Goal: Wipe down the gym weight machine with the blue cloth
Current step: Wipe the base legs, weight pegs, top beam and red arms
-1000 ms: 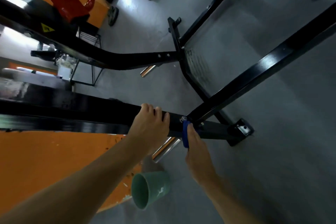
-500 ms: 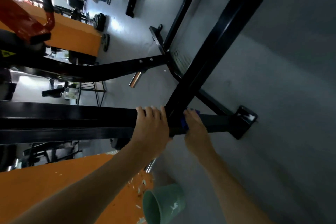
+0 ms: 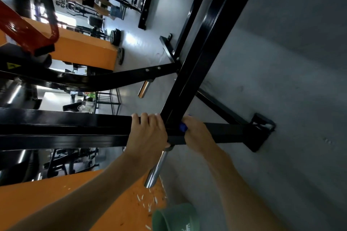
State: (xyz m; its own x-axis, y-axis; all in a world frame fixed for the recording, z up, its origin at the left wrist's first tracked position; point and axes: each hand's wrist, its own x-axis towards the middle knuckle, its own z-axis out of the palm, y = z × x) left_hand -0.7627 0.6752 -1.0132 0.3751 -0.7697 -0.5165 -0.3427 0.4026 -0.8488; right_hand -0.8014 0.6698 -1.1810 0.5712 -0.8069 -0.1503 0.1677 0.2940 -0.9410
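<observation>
The weight machine's black steel frame fills the view: a horizontal black beam (image 3: 65,129) runs from the left to a floor foot (image 3: 260,133) at the right, and a diagonal black post (image 3: 204,43) crosses it. My left hand (image 3: 148,133) grips the horizontal beam just left of the joint, fingers curled over its top edge. My right hand (image 3: 197,135) holds the blue cloth (image 3: 183,127) against the beam just right of the joint. Only a small fold of the cloth shows by my thumb.
A green bucket (image 3: 176,217) lies on its side on the grey floor below my arms. A chrome weight peg (image 3: 156,169) sticks out under the beam, and another chrome peg (image 3: 143,88) sits farther back. Orange platforms (image 3: 84,48) and other gym machines stand to the left.
The camera has swung, so the diagonal post now looks steeper. My right hand with the cloth has shifted from the near side of the beam onto its top by the joint. The left hand keeps its grip.
</observation>
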